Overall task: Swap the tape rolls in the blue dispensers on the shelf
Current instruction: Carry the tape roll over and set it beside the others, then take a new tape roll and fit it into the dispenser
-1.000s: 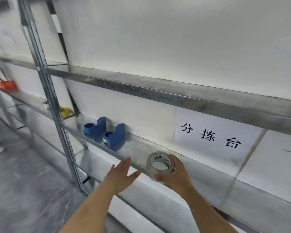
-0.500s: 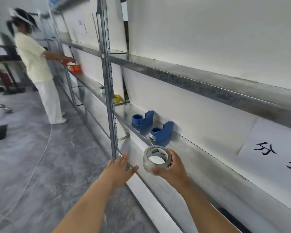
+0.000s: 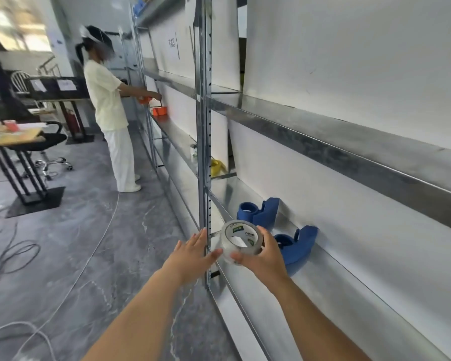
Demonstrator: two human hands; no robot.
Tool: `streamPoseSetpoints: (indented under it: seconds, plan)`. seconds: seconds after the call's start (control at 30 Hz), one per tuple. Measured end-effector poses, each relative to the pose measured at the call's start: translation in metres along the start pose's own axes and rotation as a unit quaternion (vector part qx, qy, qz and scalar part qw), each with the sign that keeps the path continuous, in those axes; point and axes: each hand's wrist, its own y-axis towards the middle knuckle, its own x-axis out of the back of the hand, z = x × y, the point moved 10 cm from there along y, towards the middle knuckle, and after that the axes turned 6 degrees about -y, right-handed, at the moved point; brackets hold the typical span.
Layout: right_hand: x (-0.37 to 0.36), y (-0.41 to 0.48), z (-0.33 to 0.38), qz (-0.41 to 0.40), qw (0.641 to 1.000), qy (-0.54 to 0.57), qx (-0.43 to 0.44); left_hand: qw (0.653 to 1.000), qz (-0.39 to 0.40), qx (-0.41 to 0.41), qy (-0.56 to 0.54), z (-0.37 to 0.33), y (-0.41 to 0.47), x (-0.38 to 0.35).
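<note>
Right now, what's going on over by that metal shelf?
A person stands at the metal shelf, with the right hand gripping a clear tape roll just in front of its edge. The left hand is open beside the roll and holds nothing. The nearer blue dispenser and the farther blue dispenser stand on the shelf beyond the roll, neither touched. Farther along, another person handles something orange at the same shelving.

Layout. The far dispenser [image 3: 264, 213] and the near dispenser [image 3: 301, 246] stand on the shelf [image 3: 323, 277], the far one at 11 o'clock of the near one. The tape roll [image 3: 241, 237], held in the right hand [image 3: 264, 259], lies at 9 o'clock of the near dispenser. The left hand [image 3: 190, 254] lies just beside the roll, at its 8 o'clock, before the upright post [image 3: 203, 126].
</note>
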Motion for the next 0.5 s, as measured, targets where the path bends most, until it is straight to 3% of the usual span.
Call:
streamPoseSetpoints:
  seconds: [0.5]
  plan:
    - [-0.005,0.104,-0.03,-0.048,0.998,0.004,-0.029,0.991,0.036,-0.017,-0.124,-0.008,0.1,0.008]
